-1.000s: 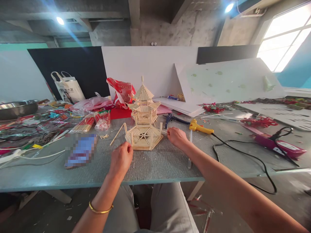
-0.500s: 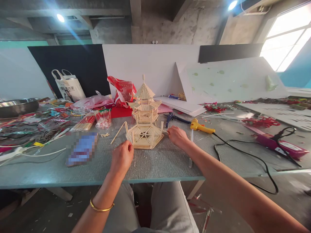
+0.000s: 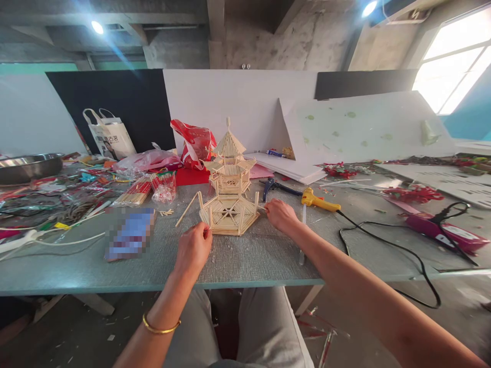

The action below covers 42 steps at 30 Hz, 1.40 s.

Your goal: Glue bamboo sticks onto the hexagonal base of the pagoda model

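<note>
Left hand (image 3: 193, 250): at the near-left corner of the hexagonal stick base (image 3: 229, 216), fingers curled and pinched against the corner post; wrist with a gold bangle (image 3: 160, 327).
Right hand (image 3: 282, 216): at the right corner of the same base, fingers bent, tips touching a thin stick end that pokes out there; grasp itself too small to tell.
Hexagonal stick base: flat on the grey worktop (image 3: 249, 258), between both hands, short posts upright at its corners, spokes running to its middle.
Pagoda model (image 3: 229, 163): just behind the base, upright, tiered roof with a small spire on top.
Loose stick (image 3: 186, 208): leaning aslant at the base's left corner.
Glue gun (image 3: 319, 201): yellow, lying right of the right hand, black cable (image 3: 387, 244) trailing over the worktop edge.
Glue stick (image 3: 302, 235): pale, lying beside the right forearm.
Pliers (image 3: 274, 186): blue-handled, behind the right hand, near the pagoda.
Bundled sticks (image 3: 134, 194): left of the pagoda, in clear wrap with red ends.
Red bag (image 3: 194, 143): behind the pagoda, against the white board (image 3: 245, 107).
Tote bag (image 3: 109, 137): far left, standing before the black panel.
Metal bowl (image 3: 28, 167): at the far left edge.
Scissors (image 3: 447, 217): on a pink package, far right.
</note>
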Motion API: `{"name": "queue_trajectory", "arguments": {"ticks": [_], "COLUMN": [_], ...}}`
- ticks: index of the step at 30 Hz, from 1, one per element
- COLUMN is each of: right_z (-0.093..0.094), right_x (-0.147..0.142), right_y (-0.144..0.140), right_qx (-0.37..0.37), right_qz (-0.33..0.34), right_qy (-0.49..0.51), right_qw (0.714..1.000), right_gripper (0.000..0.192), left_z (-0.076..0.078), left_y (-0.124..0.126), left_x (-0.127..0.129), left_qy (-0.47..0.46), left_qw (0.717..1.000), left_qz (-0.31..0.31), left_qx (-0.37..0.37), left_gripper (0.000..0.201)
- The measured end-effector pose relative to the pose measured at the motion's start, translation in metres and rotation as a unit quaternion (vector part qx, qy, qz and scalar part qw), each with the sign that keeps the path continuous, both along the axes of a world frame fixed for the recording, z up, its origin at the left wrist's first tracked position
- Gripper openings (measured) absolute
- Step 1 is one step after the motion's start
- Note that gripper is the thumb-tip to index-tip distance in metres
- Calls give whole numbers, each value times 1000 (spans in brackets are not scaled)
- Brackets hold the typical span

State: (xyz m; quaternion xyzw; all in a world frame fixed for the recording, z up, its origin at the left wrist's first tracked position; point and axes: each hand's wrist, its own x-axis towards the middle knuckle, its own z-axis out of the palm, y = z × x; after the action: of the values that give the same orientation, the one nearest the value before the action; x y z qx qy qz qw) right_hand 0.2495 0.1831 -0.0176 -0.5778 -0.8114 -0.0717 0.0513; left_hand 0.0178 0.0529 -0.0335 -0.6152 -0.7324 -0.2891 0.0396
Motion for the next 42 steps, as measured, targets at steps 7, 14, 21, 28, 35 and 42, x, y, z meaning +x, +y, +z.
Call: {"name": "queue_trajectory", "arguments": {"ticks": [7, 14, 21, 28, 35, 42], "right_z": [-1, 2, 2, 29, 13, -10], "right_x": [0, 0, -2, -9, -66, -92], "right_y": [0, -2, -4, -46, -140, -147], "right_qx": [2, 4, 17, 202, 98, 71], "right_qz": [9, 18, 17, 71, 303, 310], "right_qy": [1, 0, 15, 151, 155, 107], "right_qw": [1000, 1000, 1000, 965, 935, 942], "right_gripper": [27, 28, 28, 31, 23, 20], "left_z": [-1, -1, 0, 2, 1, 11], "left_y": [0, 1, 0, -3, 4, 6], "left_x": [0, 0, -1, -7, -23, -28], "left_qy": [-1, 2, -8, -44, -113, -57], "left_qw": [1000, 1000, 1000, 999, 993, 997], "left_qz": [8, 5, 15, 20, -23, -42], "left_qx": [1, 0, -10, -9, -35, -22], "left_gripper": [15, 16, 15, 16, 20, 23]}}
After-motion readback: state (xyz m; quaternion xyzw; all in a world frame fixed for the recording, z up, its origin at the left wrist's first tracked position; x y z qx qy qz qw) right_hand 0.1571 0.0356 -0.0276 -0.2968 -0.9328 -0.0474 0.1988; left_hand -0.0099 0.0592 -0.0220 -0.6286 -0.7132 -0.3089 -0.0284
